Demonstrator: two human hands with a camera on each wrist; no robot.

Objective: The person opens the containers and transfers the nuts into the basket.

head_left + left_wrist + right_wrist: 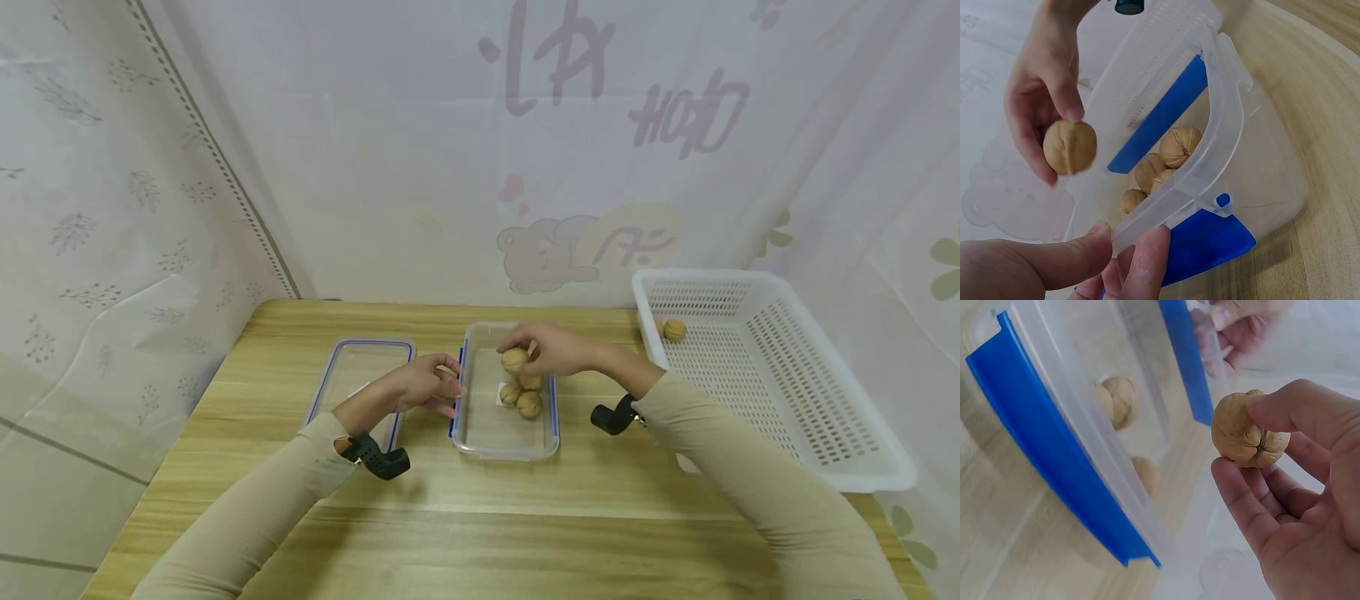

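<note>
My right hand [558, 348] pinches a walnut [1249, 430] between thumb and fingers, above the clear plastic box [504, 453]. Several walnuts [529, 405] lie on the floor of that box, seen also through its wall in the left wrist view. Blue clips [1207, 244] run along the box's long sides. At the left side of the box, my left hand [420, 385] grips the rim, with the thumb [1082, 259] on one side and fingers on the other. Part of the left fingers is hidden behind the rim in the left wrist view.
Left of the box lies a clear lid [330, 375] with a blue seal, partly covered by my left arm. On the right stands a white perforated basket [892, 471] with walnuts [674, 330] in its far left corner. Patterned cloth [375, 167] hangs behind the wooden table [480, 542].
</note>
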